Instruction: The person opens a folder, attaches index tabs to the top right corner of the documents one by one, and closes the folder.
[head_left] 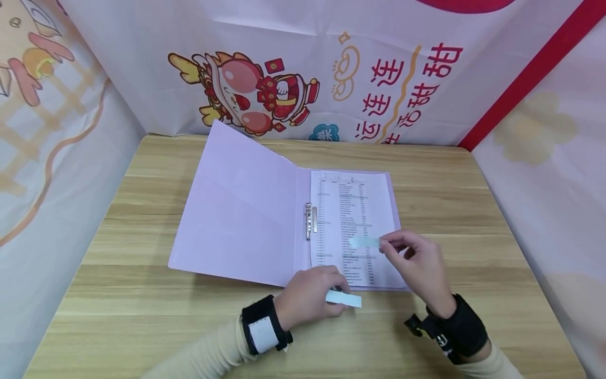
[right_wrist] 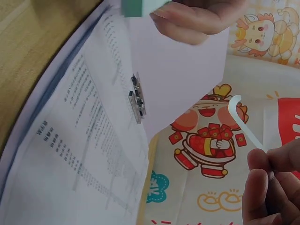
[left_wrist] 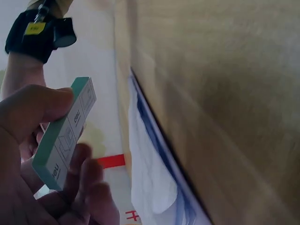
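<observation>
My left hand (head_left: 307, 295) grips a narrow pale-green sticky note pad (head_left: 344, 299) just below the near edge of the papers. In the left wrist view the thumb presses along one side of the pad (left_wrist: 68, 129), and printing shows on its underside. My right hand (head_left: 421, 263) pinches one end of a single pale-green sticky note strip (head_left: 364, 242) between thumb and forefinger, over the right part of the printed sheets (head_left: 331, 210). The strip (right_wrist: 244, 125) curls at its free end in the right wrist view. Beneath lies an open lilac file folder (head_left: 241, 210).
A metal clip (head_left: 309, 221) sits along the folder's spine, at the sheets' left edge. The folder's cover rises tilted on the left. The wooden table (head_left: 473, 210) spreads around it, bounded at the back and sides by printed cloth (head_left: 293, 31).
</observation>
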The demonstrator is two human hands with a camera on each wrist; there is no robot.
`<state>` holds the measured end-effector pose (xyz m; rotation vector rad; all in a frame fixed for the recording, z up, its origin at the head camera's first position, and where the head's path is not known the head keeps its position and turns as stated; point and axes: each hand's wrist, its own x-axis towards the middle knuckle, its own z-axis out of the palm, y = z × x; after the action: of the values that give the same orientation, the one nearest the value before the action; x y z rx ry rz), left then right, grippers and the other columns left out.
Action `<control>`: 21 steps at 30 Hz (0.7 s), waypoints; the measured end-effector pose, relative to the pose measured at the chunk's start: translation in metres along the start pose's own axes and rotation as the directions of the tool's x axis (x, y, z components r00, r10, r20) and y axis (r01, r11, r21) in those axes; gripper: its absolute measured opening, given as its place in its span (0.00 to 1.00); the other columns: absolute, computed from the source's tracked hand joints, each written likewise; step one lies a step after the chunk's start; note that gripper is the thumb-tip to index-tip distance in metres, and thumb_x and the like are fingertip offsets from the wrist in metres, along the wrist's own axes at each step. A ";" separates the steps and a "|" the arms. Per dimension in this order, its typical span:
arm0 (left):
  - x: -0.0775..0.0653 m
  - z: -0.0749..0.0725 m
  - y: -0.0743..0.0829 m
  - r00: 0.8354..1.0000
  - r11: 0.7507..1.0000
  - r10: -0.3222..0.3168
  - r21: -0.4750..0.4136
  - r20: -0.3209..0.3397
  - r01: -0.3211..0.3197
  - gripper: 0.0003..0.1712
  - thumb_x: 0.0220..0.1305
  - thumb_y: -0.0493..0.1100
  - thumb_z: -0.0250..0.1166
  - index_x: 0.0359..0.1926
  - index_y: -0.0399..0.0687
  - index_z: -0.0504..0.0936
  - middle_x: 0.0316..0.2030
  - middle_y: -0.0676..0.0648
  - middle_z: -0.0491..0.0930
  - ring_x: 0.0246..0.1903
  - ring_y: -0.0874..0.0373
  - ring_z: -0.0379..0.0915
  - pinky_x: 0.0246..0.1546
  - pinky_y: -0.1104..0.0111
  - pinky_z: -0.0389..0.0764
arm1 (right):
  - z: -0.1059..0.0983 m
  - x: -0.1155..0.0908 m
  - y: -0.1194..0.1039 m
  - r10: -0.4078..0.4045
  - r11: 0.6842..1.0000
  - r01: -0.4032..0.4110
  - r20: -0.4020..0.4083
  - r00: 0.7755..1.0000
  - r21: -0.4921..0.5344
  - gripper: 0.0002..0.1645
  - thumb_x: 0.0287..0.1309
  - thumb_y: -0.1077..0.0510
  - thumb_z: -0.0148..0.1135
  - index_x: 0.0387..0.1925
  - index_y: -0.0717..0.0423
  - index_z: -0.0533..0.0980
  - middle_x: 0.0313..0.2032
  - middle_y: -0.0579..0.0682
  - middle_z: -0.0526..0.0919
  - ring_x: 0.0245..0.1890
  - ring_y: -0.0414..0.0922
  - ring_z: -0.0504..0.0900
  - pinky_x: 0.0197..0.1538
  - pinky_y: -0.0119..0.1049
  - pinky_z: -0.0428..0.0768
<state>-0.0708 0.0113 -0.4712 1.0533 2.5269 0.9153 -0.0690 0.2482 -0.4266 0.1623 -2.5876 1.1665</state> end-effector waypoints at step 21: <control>-0.001 0.037 0.002 0.996 0.975 -0.078 0.214 0.048 0.066 0.13 0.53 0.49 0.80 0.37 0.54 0.87 0.30 0.57 0.79 0.31 0.64 0.71 0.24 0.74 0.68 | 0.014 0.000 0.015 0.089 0.996 -0.090 0.068 0.994 0.008 0.03 0.63 0.63 0.69 0.34 0.55 0.86 0.26 0.43 0.86 0.27 0.40 0.79 0.30 0.29 0.74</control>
<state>-0.0519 0.0287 -0.4983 1.0222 2.6407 0.5970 -0.0753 0.2478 -0.4457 0.0901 -2.6728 1.2271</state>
